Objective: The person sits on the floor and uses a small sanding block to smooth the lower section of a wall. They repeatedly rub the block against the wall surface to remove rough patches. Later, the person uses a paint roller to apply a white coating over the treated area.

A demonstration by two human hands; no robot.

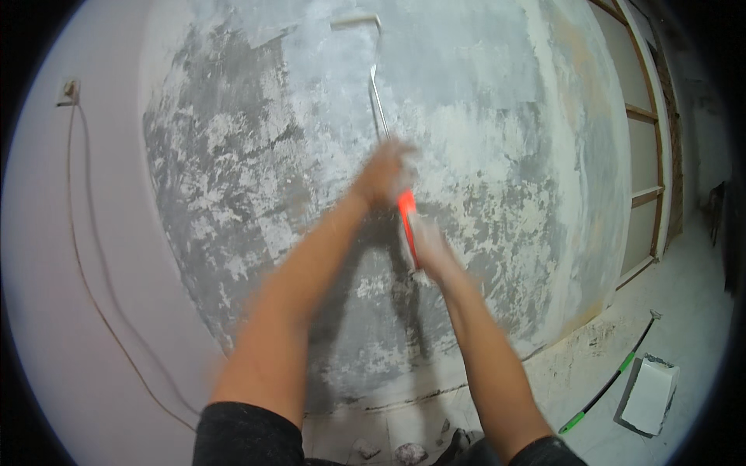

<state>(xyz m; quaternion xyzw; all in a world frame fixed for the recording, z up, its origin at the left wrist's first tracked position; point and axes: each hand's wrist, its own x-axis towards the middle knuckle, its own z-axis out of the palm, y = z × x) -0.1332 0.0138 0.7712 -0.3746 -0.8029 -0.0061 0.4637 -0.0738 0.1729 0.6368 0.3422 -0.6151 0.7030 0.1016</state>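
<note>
Both my arms reach up toward a patchy grey and white wall [256,155]. A paint roller [408,213] with an orange-red handle and a bent metal rod is held between them. Its pale roller head [353,23] lies against the upper part of the wall. My left hand [384,172] is closed round the upper end of the handle, its fingers blurred by motion. Lower down, my right hand [430,245] is closed on the bottom part of the handle, with white smears on its skin.
On the floor at the lower right lie a black and green pole [614,378] and a white rectangular block or tray [651,394]. A cord [74,225] hangs from a socket [68,92] on the left wall. Beyond the right edge stands a wood-framed panel [641,147]. Debris [410,453] lies near my feet.
</note>
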